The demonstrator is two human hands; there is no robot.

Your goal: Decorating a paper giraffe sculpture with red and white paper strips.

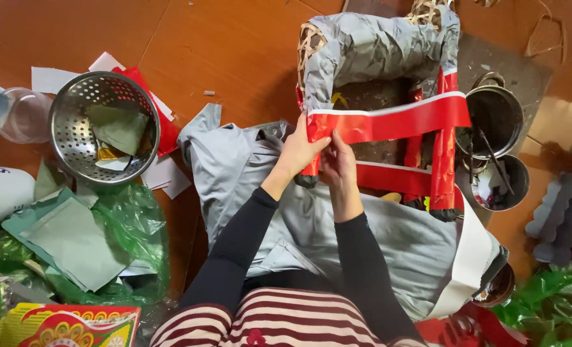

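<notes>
Left hand and right hand pinch red strip onto frame; loose grip risks crooked wrap.

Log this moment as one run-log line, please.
left hand: pressing red paper strip | right hand: pinching same strip | strip on: grey-papered woven bamboo frame

Glossy red paper strip — crinkled grey paper frame.
</notes>
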